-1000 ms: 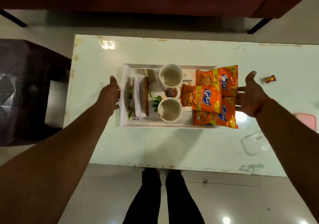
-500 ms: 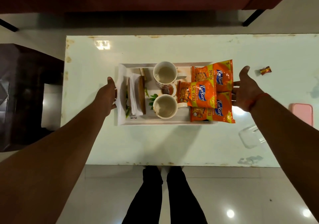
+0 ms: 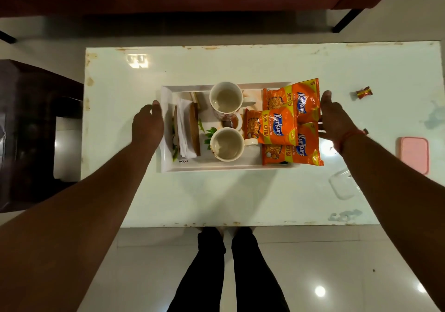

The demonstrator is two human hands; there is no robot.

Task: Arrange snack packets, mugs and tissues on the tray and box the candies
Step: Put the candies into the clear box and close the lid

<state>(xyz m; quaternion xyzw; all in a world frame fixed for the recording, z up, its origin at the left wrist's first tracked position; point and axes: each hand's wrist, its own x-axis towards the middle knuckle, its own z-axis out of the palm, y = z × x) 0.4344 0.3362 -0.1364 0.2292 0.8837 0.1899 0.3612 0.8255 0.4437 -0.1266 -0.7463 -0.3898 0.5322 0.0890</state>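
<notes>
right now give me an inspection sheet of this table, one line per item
surface: white glossy table, worn spots along its edges
job's things: white tray holds two mugs, a tissue holder and three orange snack packets; one wrapped candy lies loose on the table to the right
clutter: pink lid and clear box near the right edge
grippers: left hand at the tray's left end, right hand at its right end beside the packets; grip on the tray not visible
cables: nothing seen
surroundings: dark furniture left and beyond the table, tiled floor, the person's legs below
</notes>
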